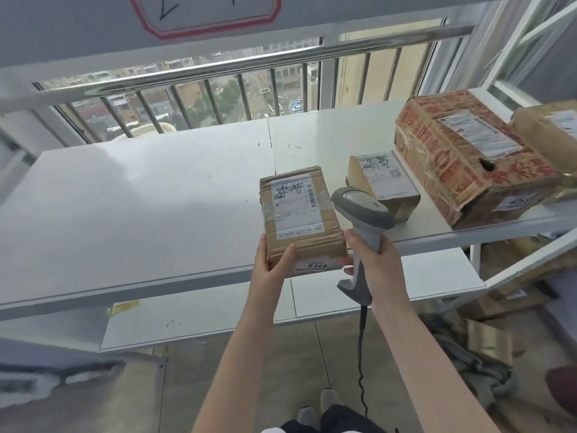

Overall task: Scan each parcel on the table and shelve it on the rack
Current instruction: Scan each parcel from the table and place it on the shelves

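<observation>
A small brown cardboard parcel with a white shipping label lies on the white rack shelf, near its front edge. My left hand grips the parcel's near left corner, thumb on top. My right hand holds a grey handheld barcode scanner by its handle, just right of the parcel, and its fingertips touch the parcel's near right corner. The scanner's cable hangs down toward the floor.
Right of the scanner sits a smaller labelled parcel. Beyond it lies a large red-printed carton, with another brown parcel at the far right. A lower shelf sits below. A barred window railing runs behind the rack.
</observation>
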